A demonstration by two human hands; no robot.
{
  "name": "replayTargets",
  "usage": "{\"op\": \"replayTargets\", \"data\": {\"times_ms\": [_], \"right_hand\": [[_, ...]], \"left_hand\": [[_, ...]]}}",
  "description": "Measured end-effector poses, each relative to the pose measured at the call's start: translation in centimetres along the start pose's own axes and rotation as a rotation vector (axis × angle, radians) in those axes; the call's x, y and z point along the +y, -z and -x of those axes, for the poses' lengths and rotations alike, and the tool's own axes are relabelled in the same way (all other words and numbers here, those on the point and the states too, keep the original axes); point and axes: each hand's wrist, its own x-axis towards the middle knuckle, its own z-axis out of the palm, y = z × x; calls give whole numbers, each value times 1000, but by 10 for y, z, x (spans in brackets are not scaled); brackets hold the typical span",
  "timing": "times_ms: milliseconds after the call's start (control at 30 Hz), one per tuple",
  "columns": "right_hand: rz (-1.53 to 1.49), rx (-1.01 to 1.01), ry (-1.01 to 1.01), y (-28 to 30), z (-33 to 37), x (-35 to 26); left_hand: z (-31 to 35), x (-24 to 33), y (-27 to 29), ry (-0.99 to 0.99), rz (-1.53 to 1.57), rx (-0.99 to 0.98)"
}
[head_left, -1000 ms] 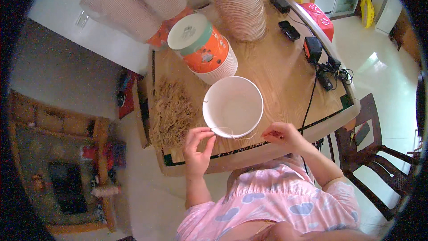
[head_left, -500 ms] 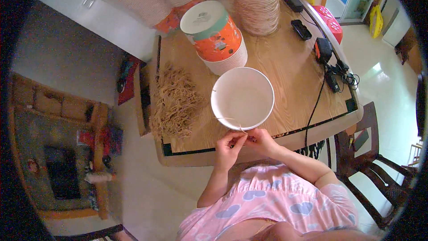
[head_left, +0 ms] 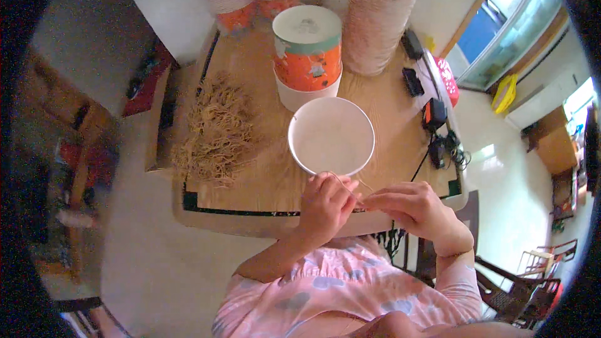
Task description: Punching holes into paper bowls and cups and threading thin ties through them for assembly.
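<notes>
A thin tan strand point(head_left: 344, 186), like a stalk or cord, runs between my two hands. My left hand point(head_left: 325, 208) is closed in a pinch on it, just below the rim of a white paper tub point(head_left: 332, 134). The fingertips of my right hand point(head_left: 410, 208) close on the same strand a little to the right. The tub stands with its mouth up near the table's front edge. To its left lies a loose, tangled heap of similar tan strands point(head_left: 222, 134).
Behind the tub, an orange and green paper tub point(head_left: 307, 66) stands upside down on white ones. Tall stacks of tubs point(head_left: 382, 22) line the back. A black charger point(head_left: 434, 114) and cables lie on the table's right side. A dark chair point(head_left: 507, 291) stands at the right.
My right hand has moved right, away from my left, with the strand stretching between them. My left hand has come up close to the tub's rim. The whole view has turned and shifted.
</notes>
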Motion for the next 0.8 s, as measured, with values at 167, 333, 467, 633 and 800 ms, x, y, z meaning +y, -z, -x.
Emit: {"op": "replayTargets", "data": {"times_ms": [167,333,467,633,800], "right_hand": [[383,130,189,14,-25,-28],[318,-5,166,23,-27,-24],[79,127,-79,30,-27,-12],[-291,98,-452,50,-38,13],[-509,185,-384,61,-40,27]], "left_hand": [[-14,-3,-18,-22,-316,-1],[-20,-23,-22,-25,-312,-164],[-6,-32,-11,-94,-256,-161],[7,-24,-1,-194,-187,-190],[27,-24,-1,-124,-108,-130]]}}
